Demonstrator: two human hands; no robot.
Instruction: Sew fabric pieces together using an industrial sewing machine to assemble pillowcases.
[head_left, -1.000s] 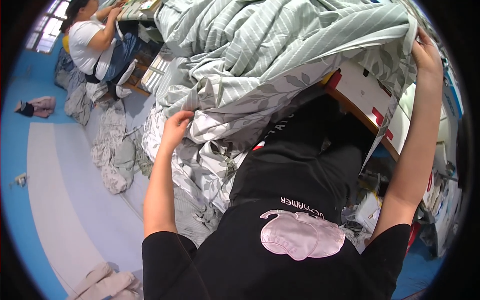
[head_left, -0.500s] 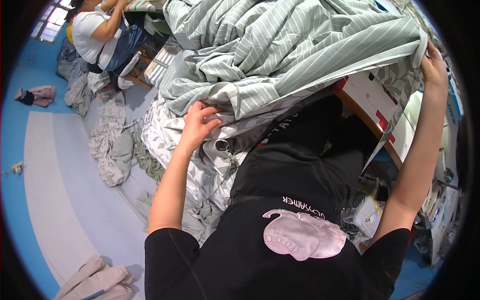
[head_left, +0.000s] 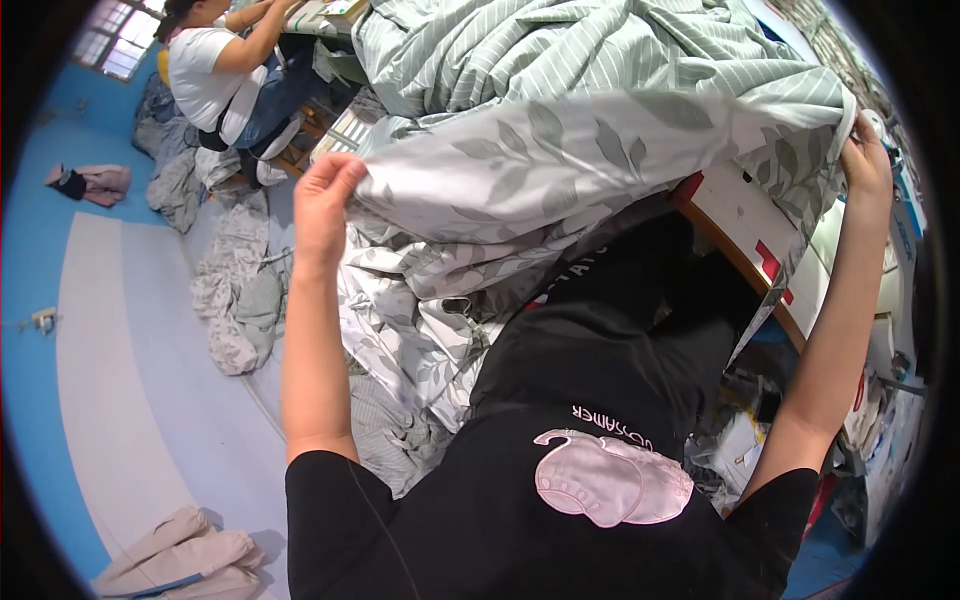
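A large bedding cover (head_left: pixel 570 150) lies heaped before me, sage green with white stripes on one face and pale with grey-green leaves on the other. My left hand (head_left: pixel 325 195) is closed on its edge at the left, lifting it so the leaf-print face turns up in a taut band. At the far right, my right hand (head_left: pixel 866 160) pinches the cover's corner, beside the striped side. Between the hands the fabric stretches across. More leaf-print folds hang down over my lap, next to my black trousers.
A white table with a brown edge (head_left: pixel 740 235) stands under the cover at right. Fabric piles (head_left: pixel 240 290) lie on the floor to the left. A person in a white top (head_left: pixel 210 75) sits working at far left. Beige garments (head_left: pixel 185 555) lie at lower left.
My left hand has taken hold of the cover's edge and moved left and up, turning the leaf-print face over the stripes. My right hand stays at the corner.
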